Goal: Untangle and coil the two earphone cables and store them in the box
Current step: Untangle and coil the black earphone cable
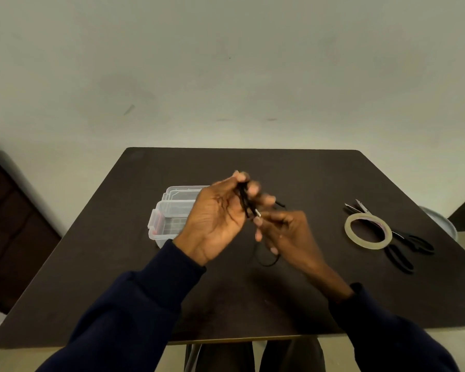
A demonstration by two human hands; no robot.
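Midway, I judge: left hand [215,218] curled round the bunched cable [244,204]; right hand [286,230] pinches its loose end, loop hanging below. Box [156,226] open behind left hand, nothing seen inside.
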